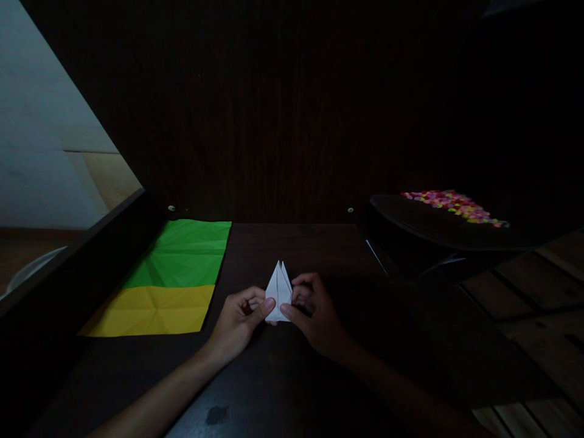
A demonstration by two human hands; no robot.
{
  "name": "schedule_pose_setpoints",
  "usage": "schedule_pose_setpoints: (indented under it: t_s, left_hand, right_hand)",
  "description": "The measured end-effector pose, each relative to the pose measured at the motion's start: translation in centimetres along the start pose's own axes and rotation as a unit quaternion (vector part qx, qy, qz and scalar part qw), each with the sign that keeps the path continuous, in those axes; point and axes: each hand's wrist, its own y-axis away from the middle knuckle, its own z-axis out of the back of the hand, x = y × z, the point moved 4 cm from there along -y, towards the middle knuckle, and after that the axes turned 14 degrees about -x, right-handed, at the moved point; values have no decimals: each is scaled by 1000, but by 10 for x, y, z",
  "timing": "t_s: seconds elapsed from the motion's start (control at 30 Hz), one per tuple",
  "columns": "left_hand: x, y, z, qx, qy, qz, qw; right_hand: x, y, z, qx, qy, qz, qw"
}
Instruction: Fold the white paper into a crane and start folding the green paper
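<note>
A small piece of folded white paper (278, 293) is held up between my two hands. It tapers to two close points at the top, and a crease runs down its middle. My left hand (241, 317) pinches its lower left side, thumb on the front and fingers behind. On the lower right, my right hand (317, 317) grips it with the thumb in front; its index finger is bent beside the paper's right edge. The fingertips behind the paper are mostly hidden.
Creased green paper (186, 254) and yellow paper (152, 310) lie on the dark table (292, 243) to the left. Several small colourful pieces (456, 205) lie on a dark raised surface at the right. A dark panel (274, 121) rises behind, and a low side wall (82, 246) borders the left.
</note>
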Motion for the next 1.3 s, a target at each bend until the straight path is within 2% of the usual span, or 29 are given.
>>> schedule_pose_setpoints:
  t_s: [0.27, 0.57, 0.77, 1.0, 1.13, 1.3]
  left_hand:
    - [5, 0, 1, 26, -13, 8, 1000]
    - [4, 1, 0, 38, -16, 23, 999]
    - [0, 2, 2, -19, -94, -31, 995]
    - [-4, 2, 5, -94, -107, -72, 987]
    - [-5, 2, 3, -75, -113, -70, 988]
    - [-3, 3, -3, -16, -127, -60, 990]
  right_hand:
    - [-1, -1, 1, 36, -18, -20, 999]
    - [1, -1, 2, 37, -51, -34, 997]
    - [-1, -1, 1, 12, -15, -20, 1000]
    - [-3, 1, -3, -5, -4, -45, 999]
    - [-3, 1, -3, -10, 3, -46, 999]
    - [-2, -1, 0, -33, 20, -16, 999]
